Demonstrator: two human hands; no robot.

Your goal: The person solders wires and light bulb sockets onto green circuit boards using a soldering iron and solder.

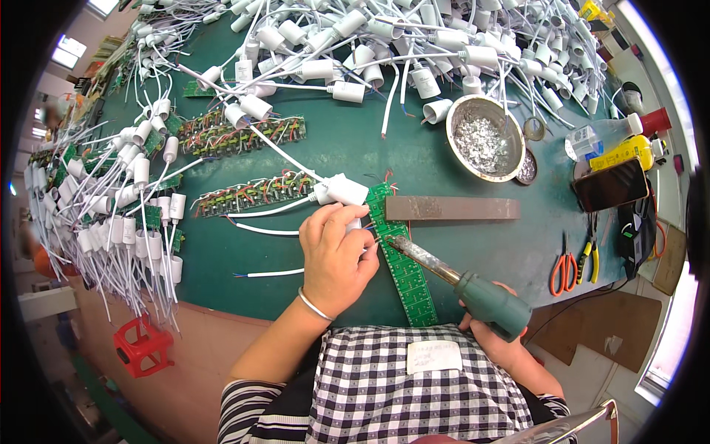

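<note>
My right hand [492, 333] is wrapped around the green handle of a soldering iron [484, 300]. The iron's tip meets, or hovers just over, a long green circuit board [403, 277] in front of me. Close to that tip, my left hand [333, 255] pinches a thin wire at the board's left edge; the fingers partly hide it. White cylindrical sockets [346, 189] with white cables lie just beyond the left fingers. A brown bar [452, 208] reaches from the board's upper part toward the right. Two white cables [275, 273] with bare ends lie left of the hand.
A metal bowl [450, 144] of silvery flakes stands beyond the bar. Orange-handled scissors [563, 274], yellow-handled pliers [589, 259], a phone [610, 185] and bottles [603, 140] are at right. Piled sockets [347, 91] fill the far side and left; rows of wired boards [255, 194] lie between.
</note>
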